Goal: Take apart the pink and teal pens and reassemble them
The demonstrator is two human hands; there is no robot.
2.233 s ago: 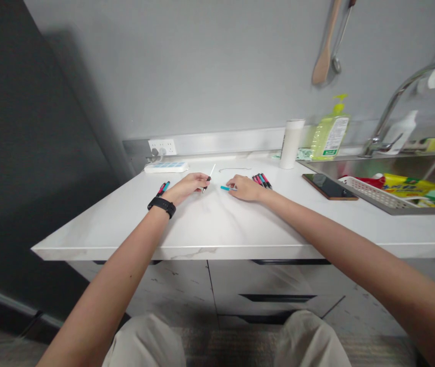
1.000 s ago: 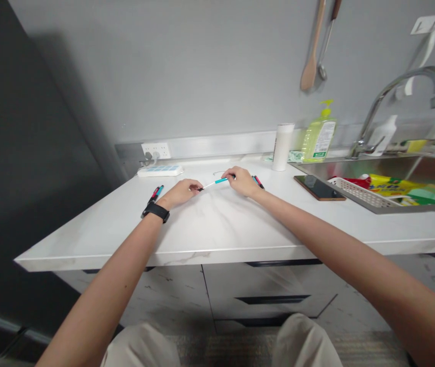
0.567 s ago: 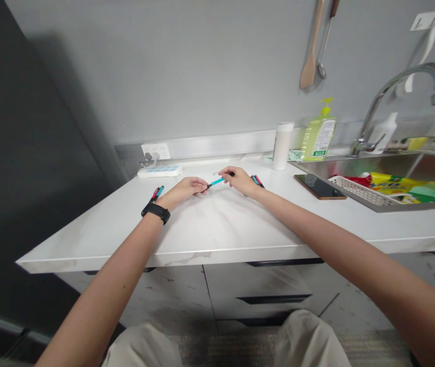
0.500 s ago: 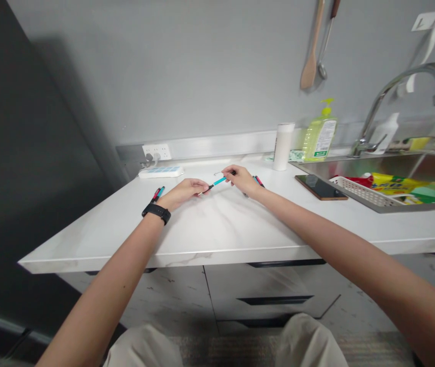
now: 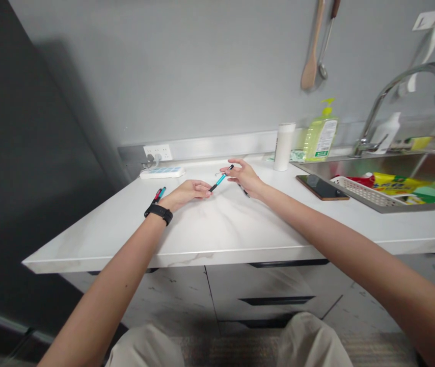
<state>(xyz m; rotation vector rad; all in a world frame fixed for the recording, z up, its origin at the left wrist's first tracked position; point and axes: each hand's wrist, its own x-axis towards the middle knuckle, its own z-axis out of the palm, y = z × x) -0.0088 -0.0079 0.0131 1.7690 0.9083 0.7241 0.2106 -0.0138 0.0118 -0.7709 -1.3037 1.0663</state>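
Leftmost, red and blue pens [image 5: 159,194] lie at nine o'clock from the left hand [image 5: 190,192], whose fingers pinch a turquoise pen [image 5: 220,180] slanting toward one o'clock. Its top reaches among the loosely parted fingers of the right hand [image 5: 247,178], contact unclear; a phone [image 5: 322,187] lies at that hand's three o'clock.

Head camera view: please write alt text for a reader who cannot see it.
The left hand holds a turquoise pen above a white countertop, the right hand at its upper end. More pens lie by the black wristband, a phone by the sink.
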